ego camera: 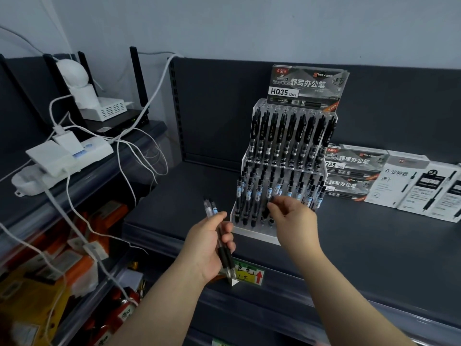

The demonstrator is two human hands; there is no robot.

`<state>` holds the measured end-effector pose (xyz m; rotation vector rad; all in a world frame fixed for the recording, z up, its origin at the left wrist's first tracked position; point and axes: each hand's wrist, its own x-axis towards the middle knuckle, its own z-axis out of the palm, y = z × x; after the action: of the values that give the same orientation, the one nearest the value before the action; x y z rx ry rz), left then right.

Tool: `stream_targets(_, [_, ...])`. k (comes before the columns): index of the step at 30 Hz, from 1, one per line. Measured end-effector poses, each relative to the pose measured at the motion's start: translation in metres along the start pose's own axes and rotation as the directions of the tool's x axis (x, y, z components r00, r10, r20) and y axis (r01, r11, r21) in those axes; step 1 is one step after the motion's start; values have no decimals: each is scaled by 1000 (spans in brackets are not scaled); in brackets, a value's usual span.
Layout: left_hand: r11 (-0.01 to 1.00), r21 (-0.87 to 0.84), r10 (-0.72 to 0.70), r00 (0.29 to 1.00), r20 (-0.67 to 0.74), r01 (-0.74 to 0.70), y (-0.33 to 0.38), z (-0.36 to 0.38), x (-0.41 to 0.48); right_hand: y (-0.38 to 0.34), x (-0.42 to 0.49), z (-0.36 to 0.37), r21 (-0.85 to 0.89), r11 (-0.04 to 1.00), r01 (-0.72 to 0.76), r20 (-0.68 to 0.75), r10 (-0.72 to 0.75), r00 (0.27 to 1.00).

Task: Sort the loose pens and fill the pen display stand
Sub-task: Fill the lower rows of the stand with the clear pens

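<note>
A clear tiered pen display stand (252, 234) stands on the dark shelf (374, 245), its upper row full of black pens (290, 136) and its lower rows holding several more. My left hand (208, 248) grips two loose pens (216, 222) with clear barrels and black grips, tips pointing down. My right hand (293, 222) is at the stand's lower front row, fingers pinched around a black pen (265, 213) that sits in or just above a slot; the fingers hide most of it.
Boxes of pens (354, 176) and white boxes (414, 188) lie right of the stand. At the left, a power strip (62, 156), a router (117, 121) and trailing white cables (129, 156) occupy a neighbouring shelf. A yellow price label (249, 273) sits on the shelf's front edge.
</note>
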<state>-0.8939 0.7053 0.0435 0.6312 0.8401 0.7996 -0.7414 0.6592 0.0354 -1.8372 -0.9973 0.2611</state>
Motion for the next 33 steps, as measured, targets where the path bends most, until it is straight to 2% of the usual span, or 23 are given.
stream_targets(7, [999,-6,38,999,12,-38,4,-3,-1,7,5,13,-194,980,36,76,-22,997])
stream_targets(17, [1000,1,27,999,33,-27,3,-3,1,12,2,19,-306,941,143,73,-126,989])
stream_targets(24, [999,15,38,998,48,-39,3,-1,2,14,3,19,-335,935,120,68,-103,992])
stream_targets(27, [999,37,38,998,56,-40,2,0,3,11,-2,14,-263,963,66,31,-60,998])
stream_targets(30, [997,64,45,996,82,-50,-1,2,4,-1,-15,5,-22,1000,17,0,-17,1000])
stream_targets(33, [995,81,48,993,109,-57,-5,8,3,-15,-28,3,112,994,-4,248,-25,968])
